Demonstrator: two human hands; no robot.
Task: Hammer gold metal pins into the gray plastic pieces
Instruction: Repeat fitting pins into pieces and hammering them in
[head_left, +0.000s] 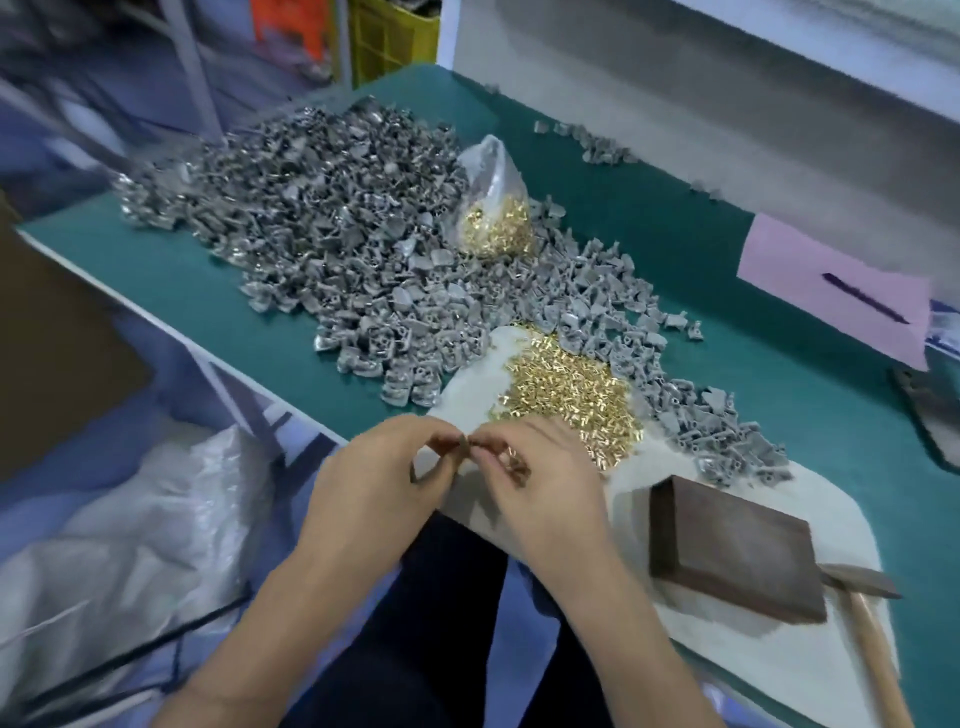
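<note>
My left hand (379, 483) and my right hand (540, 483) meet fingertip to fingertip over the table's front edge, pinching a small piece between them; blur hides what it is. Gold pins show under my right fingers. A loose heap of gold pins (566, 395) lies on a white cloth (467, 400) just beyond the hands. A big pile of gray plastic pieces (322, 223) spreads across the green table (727, 249). A hammer (862, 608) with a wooden handle rests at the lower right beside a dark brown block (737, 551).
A clear bag of gold pins (493, 208) stands in the gray pile. A pink paper with a pen (836, 291) lies at the right. A white plastic sack (130, 519) sits on the floor at the left, below the table edge.
</note>
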